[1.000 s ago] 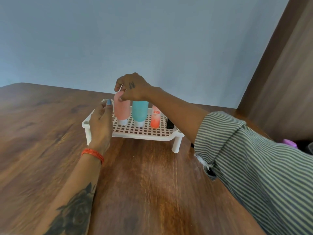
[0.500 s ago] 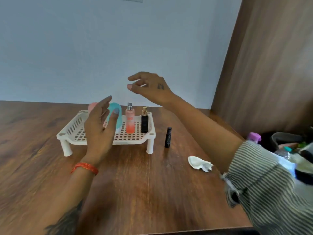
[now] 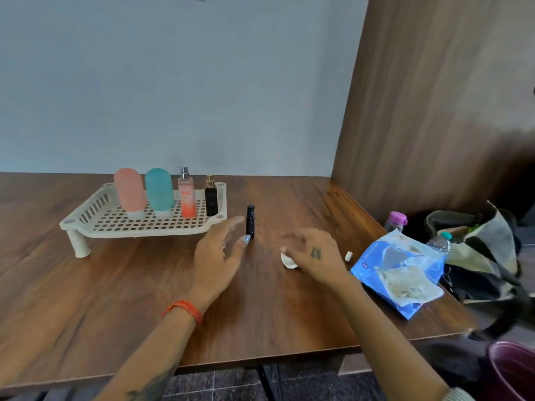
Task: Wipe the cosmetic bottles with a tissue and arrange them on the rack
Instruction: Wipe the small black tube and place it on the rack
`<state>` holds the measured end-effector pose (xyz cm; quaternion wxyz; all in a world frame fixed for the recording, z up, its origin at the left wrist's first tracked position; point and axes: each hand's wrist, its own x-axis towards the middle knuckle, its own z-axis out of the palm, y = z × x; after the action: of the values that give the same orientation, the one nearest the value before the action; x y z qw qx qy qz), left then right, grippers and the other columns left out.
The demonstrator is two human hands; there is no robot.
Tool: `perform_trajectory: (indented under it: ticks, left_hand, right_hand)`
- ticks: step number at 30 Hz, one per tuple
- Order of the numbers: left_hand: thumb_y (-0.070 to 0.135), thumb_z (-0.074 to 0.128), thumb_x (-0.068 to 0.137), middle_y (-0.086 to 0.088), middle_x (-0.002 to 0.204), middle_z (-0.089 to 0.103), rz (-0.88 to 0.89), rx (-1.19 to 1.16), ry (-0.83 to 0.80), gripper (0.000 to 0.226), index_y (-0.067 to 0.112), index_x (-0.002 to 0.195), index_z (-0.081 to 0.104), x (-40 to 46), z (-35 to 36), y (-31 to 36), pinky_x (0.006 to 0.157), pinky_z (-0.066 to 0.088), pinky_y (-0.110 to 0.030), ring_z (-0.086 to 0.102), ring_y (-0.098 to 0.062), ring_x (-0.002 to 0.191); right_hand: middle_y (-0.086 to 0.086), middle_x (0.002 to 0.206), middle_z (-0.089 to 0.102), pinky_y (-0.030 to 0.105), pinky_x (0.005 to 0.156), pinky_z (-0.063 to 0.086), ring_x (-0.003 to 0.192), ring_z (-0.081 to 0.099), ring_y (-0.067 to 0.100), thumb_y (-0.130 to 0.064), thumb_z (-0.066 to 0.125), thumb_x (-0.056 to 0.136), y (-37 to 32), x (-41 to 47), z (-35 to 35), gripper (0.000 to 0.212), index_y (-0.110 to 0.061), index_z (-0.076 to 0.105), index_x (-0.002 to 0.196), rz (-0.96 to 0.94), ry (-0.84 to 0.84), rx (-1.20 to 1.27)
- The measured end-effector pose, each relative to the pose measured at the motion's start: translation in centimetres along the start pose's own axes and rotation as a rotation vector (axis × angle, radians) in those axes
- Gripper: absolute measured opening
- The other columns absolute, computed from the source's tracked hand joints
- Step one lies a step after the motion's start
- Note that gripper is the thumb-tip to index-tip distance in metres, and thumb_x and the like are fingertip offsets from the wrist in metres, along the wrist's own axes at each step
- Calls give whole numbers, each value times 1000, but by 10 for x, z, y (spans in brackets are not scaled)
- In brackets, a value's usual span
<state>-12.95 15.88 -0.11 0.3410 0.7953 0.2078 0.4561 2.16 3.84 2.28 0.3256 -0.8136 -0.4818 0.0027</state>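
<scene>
A white slotted rack (image 3: pixel 98 224) stands on the wooden table at the left. On it, left to right, stand a pink bottle (image 3: pixel 129 192), a teal bottle (image 3: pixel 159 192), an orange spray bottle (image 3: pixel 186 198) and a small black bottle (image 3: pixel 211 198). A slim black tube (image 3: pixel 250 221) stands upright on the table just right of the rack. My left hand (image 3: pixel 217 256) is open with fingers spread, its thumb tip beside the tube's base. My right hand (image 3: pixel 312 256) hovers over a crumpled white tissue (image 3: pixel 288 260), fingers loosely bent; whether it touches the tissue is unclear.
A blue tissue packet (image 3: pixel 396 270) lies at the table's right edge, with a small white cap (image 3: pixel 348 256) beside it. Off the table to the right are an open bag (image 3: pixel 486 250), a purple-capped bottle (image 3: pixel 396 221) and a dark pink bucket (image 3: pixel 512 371).
Both hands have left the rack and come down to the right, the left to the black tube, the right over the tissue. The view has swung right.
</scene>
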Motion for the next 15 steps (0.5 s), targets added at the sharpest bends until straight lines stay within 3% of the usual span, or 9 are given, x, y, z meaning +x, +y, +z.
perform_trajectory:
  ticks: [3,7,9,12,15]
  left_hand:
    - [6,63,85,10,118,55,-17,59,-25,39,23,120,59,-5,0,-3,95,44,-20,57,-11,111]
    - [9,63,85,6,120,57,-2,177,-58,36,20,119,60,-7,-1,-6,95,49,-34,60,-18,107]
    - [11,62,86,1,125,59,15,251,-106,36,18,121,59,-7,0,-8,98,47,-35,57,-17,112]
    - [14,61,87,-2,127,58,-4,294,-118,35,18,121,59,-5,0,-8,98,46,-34,55,-18,114]
    - [13,62,87,-4,123,60,-13,283,-78,32,16,118,61,-3,1,-10,93,50,-37,59,-21,108]
  right_hand:
    - [2,110,65,29,83,40,105,51,19,-23,59,86,9,-6,9,28,-27,66,113,72,-122,-132]
    - [5,112,65,23,85,44,99,59,17,-12,58,89,7,-2,9,27,-20,68,112,44,-135,-159]
    - [5,110,66,18,77,44,99,59,17,-8,58,88,4,2,9,25,-18,70,108,33,-130,-121]
    - [2,92,68,7,54,36,81,60,11,-8,58,86,-2,15,9,20,-18,72,96,26,-20,23]
    - [-4,79,64,3,51,35,60,50,-2,-5,53,88,-18,34,5,25,-17,75,93,3,113,130]
